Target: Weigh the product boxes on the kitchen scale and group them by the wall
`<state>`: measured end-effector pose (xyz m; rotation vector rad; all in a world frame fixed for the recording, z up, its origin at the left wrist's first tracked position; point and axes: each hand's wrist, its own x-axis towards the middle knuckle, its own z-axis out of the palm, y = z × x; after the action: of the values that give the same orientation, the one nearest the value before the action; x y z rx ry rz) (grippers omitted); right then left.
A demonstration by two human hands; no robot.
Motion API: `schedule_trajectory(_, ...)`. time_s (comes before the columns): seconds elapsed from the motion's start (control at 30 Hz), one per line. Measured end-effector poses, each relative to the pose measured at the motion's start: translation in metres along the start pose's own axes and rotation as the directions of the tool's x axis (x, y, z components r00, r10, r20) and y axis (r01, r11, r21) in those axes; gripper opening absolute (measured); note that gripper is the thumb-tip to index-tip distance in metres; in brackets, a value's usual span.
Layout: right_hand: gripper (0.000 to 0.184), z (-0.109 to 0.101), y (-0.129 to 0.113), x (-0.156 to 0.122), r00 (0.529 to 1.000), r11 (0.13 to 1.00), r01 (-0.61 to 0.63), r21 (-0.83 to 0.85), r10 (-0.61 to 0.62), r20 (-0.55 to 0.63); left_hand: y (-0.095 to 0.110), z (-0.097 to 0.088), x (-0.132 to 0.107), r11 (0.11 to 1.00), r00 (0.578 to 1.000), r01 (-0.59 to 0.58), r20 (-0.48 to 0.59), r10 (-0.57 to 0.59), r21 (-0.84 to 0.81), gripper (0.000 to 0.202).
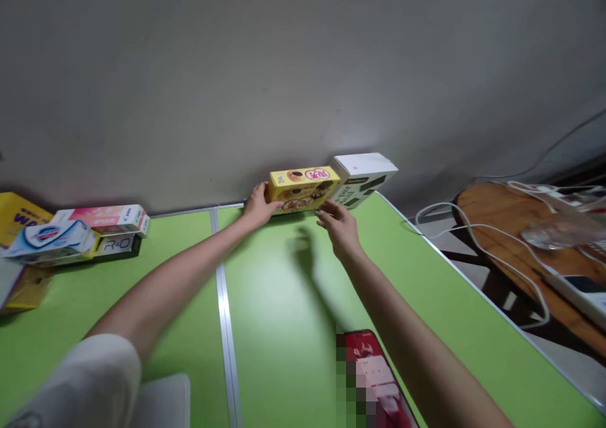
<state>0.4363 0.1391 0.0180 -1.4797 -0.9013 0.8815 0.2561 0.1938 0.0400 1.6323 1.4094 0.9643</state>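
Observation:
A yellow snack box (303, 189) stands on its long edge against the grey wall at the back of the green table (265, 302). My left hand (259, 206) grips the box's left end, fingers wrapped round it. My right hand (338, 225) hovers just in front of the box's right end, fingers spread and holding nothing. A white and dark green box (362, 178) stands right beside the yellow box, touching it on the right.
A pile of cartons (71, 238) lies at the table's far left by the wall. A phone (376, 380) rests near the front edge under my right forearm. Off the table's right edge stands a wooden stool (511, 226) with white cables.

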Motion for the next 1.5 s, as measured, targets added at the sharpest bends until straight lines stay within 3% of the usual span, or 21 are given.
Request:
schedule_trajectory(0.07, 0.062, -0.005, -0.011, -0.026, 0.995, 0.997, 0.043, -0.069, -0.037, 0.096, -0.005, -0.036, -0.037, 1.0, 1.0, 0.0, 0.026, 0.0, -0.012, 0.045)
schedule_trajectory(0.13, 0.073, -0.009, -0.023, -0.061, 0.947, 0.975, 0.146, -0.17, -0.088, 0.31, -0.008, -0.078, -0.087, 0.998, 0.998, 0.024, 0.066, -0.021, -0.058, 0.048)
schedule_trajectory(0.23, 0.059, -0.01, -0.043, -0.126, 0.746, 0.939, 0.303, -0.161, -0.128, 0.654, -0.006, -0.139, -0.177, 0.989, 0.985, 0.122, 0.135, -0.11, -0.086, 0.054)
schedule_trajectory(0.3, 0.049, -0.006, -0.053, -0.171, 0.641, 0.917, 0.38, -0.122, -0.166, 0.75, -0.004, -0.168, -0.237, 0.974, 0.971, 0.219, 0.111, -0.212, -0.054, 0.055)
schedule_trajectory(0.43, 0.045, 0.012, -0.055, -0.244, 0.539, 0.889, 0.451, -0.081, -0.199, 0.818, -0.009, -0.203, -0.332, 0.925, 0.925, 0.38, -0.002, -0.38, 0.002, 0.055)
schedule_trajectory(0.53, 0.046, 0.029, -0.044, -0.278, 0.488, 0.894, 0.442, -0.068, -0.176, 0.855, -0.028, -0.216, -0.373, 0.921, 0.92, 0.388, -0.069, -0.386, 0.016, 0.05)
schedule_trajectory(0.7, 0.047, 0.044, -0.025, -0.305, 0.477, 0.905, 0.411, -0.111, -0.11, 0.872, -0.062, -0.221, -0.403, 0.945, 0.944, 0.326, -0.057, -0.325, 0.0, 0.053)
schedule_trajectory(0.83, 0.057, 0.037, -0.013, -0.314, 0.484, 0.9, 0.391, -0.191, -0.024, 0.875, -0.077, -0.22, -0.419, 0.952, 0.952, 0.305, -0.03, -0.305, -0.029, 0.075)
schedule_trajectory(0.93, 0.063, 0.025, -0.012, -0.314, 0.521, 0.898, 0.38, -0.222, -0.009, 0.854, -0.083, -0.225, -0.43, 0.961, 0.961, 0.271, -0.048, -0.274, -0.054, 0.084)
schedule_trajectory(1.07, 0.06, 0.015, -0.016, -0.311, 0.579, 0.9, 0.396, -0.184, -0.089, 0.81, -0.087, -0.238, -0.441, 0.969, 0.965, 0.248, -0.091, -0.248, -0.007, 0.081)
schedule_trajectory(1.33, 0.062, 0.024, -0.015, -0.318, 0.577, 0.908, 0.376, -0.184, -0.074, 0.814, -0.092, -0.248, -0.448, 0.978, 0.973, 0.202, -0.122, -0.194, 0.055, 0.074)
schedule_trajectory(1.5, 0.064, 0.029, -0.015, -0.32, 0.561, 0.916, 0.358, -0.179, -0.057, 0.826, -0.09, -0.246, -0.444, 0.974, 0.977, 0.205, -0.079, -0.198, 0.093, 0.067)
